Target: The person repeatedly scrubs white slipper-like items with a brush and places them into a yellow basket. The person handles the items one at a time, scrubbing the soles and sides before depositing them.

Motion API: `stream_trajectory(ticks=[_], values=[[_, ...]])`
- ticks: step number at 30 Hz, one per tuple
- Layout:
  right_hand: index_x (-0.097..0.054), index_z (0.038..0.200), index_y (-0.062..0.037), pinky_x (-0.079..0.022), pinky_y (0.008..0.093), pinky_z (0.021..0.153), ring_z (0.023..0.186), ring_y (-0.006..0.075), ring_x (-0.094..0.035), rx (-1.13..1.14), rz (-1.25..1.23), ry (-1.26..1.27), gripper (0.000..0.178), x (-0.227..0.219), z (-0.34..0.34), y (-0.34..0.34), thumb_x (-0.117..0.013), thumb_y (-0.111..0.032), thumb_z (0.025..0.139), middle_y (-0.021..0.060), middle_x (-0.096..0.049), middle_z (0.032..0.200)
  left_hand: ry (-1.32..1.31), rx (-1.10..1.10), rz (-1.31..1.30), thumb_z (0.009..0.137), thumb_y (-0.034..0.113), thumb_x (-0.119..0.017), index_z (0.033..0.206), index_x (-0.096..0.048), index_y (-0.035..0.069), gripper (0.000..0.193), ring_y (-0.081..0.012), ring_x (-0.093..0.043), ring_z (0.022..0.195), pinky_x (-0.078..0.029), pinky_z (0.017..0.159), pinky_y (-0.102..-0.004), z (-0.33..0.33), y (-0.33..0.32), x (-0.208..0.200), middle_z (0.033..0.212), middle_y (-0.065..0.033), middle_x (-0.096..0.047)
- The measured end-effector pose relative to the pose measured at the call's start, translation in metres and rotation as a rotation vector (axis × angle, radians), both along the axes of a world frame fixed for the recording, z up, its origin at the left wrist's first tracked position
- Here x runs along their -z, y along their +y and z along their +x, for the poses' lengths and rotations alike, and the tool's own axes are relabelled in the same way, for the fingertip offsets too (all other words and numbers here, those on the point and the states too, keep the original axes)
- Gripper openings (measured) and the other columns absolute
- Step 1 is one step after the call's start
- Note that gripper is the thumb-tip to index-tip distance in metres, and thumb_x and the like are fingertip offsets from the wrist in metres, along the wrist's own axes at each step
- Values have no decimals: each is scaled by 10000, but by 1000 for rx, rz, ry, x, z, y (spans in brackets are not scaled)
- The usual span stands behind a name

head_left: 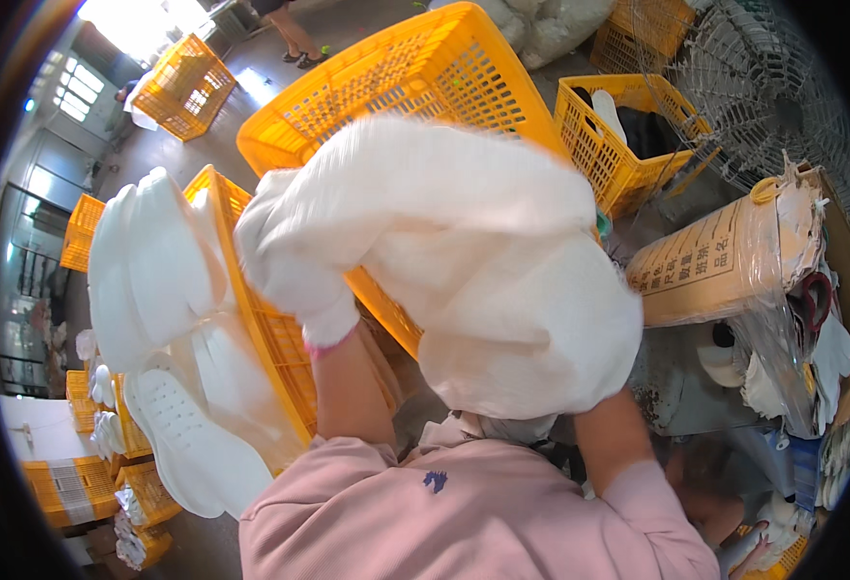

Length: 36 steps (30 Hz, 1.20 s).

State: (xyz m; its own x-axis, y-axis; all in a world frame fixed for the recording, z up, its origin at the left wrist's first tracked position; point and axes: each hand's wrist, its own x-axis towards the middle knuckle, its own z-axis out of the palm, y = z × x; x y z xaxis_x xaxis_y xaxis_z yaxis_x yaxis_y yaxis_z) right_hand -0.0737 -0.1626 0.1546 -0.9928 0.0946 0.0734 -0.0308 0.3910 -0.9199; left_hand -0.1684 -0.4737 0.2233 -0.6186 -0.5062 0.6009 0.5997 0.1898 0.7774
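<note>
Plainly, much is hidden. Our right hand (541, 338) is buried under the white fabric piece (464, 242); only the bare forearm shows below it, so we cannot tell how its fingers stand. The fabric is blurred along its upper edge, and its shape is hard to read. Our left hand (294, 266), in a white knit glove with a pink cuff, is curled closed on the fabric's left end, fingers wrapped into the cloth. The fabric is held up in front of us, above the pink sleeves (425, 522), between both hands.

Behind it: a large yellow crate (425, 68), partly covered by the fabric. Left of the gloved hand, white shoe soles (154, 271) sit stacked against another yellow crate (270, 338). At right, a cardboard roll in clear wrap (725, 261), cut by the dark rim. A wire fan guard (763, 87) stands upper right.
</note>
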Motion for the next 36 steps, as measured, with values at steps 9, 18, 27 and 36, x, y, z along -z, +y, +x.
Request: stream_trajectory(ticks=[9,18,27,36], values=[[-790,1053,-36,-588,436,816,892,300,-754,9,638,457,296,-128,-201,28,-659,-265,918,187,-764,938,-306,-400,136,1081,196,-584,1440,-571,42,391,-240,-661,1190,-567,1035,-400,-8,-55,19,1394,-123,-631],[-788,911,-23,-601,397,791,830,318,-756,-189,987,360,203,-246,-287,74,-675,-187,875,197,-764,901,-91,-171,409,1080,269,-595,1400,-621,15,409,-199,-646,1216,-541,1036,-342,-52,-78,41,1416,-107,-649],[-743,1254,-43,-579,415,958,1079,347,-740,139,1091,271,423,-262,-321,61,-741,-202,862,231,-764,1133,-176,-351,204,1088,253,-605,1349,-643,-18,379,-208,-673,1131,-571,996,-367,-107,-111,3,1325,-96,-678],[-690,1242,-61,-588,312,878,986,173,-727,-554,535,395,377,-295,-288,16,-776,-263,935,90,-776,1093,56,-125,508,1092,250,-608,1370,-636,-14,384,-233,-681,1160,-580,1018,-381,-113,-131,10,1323,-98,-681]])
